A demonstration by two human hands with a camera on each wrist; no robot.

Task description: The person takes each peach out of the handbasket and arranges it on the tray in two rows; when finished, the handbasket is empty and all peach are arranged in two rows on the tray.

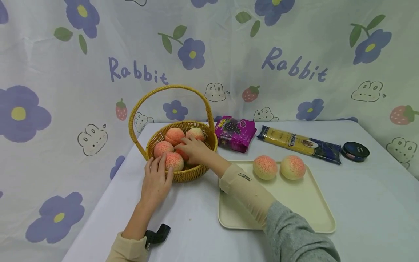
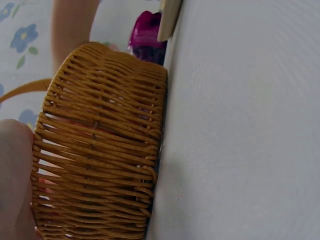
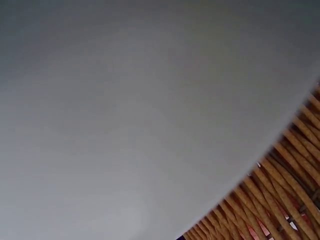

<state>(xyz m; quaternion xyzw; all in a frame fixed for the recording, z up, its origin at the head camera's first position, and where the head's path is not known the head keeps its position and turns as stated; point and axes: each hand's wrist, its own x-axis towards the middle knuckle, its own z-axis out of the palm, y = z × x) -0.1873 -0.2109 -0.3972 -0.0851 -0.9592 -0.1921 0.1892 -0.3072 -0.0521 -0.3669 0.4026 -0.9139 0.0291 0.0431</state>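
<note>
A woven basket (image 1: 188,177) with a tall arched handle holds several peaches with pink speckles. My left hand (image 1: 156,182) rests at the basket's front left rim, fingers spread beside the front peach (image 1: 174,161). Reaching in over the right side, my right hand (image 1: 195,151) grips a redder peach (image 1: 181,153), which its fingers partly cover. The left wrist view shows the basket's woven side (image 2: 100,150) and part of my left hand (image 2: 15,175) along the rim. A blurred pale surface fills most of the right wrist view, with basket weave (image 3: 280,195) in the lower right corner.
A cream tray (image 1: 294,207) lies under my right forearm, with two peaches (image 1: 265,167) at its far edge. Behind are a purple grape-printed packet (image 1: 235,133), a long pasta packet (image 1: 301,144) and a round dark tin (image 1: 355,151). A patterned cloth hangs at the back.
</note>
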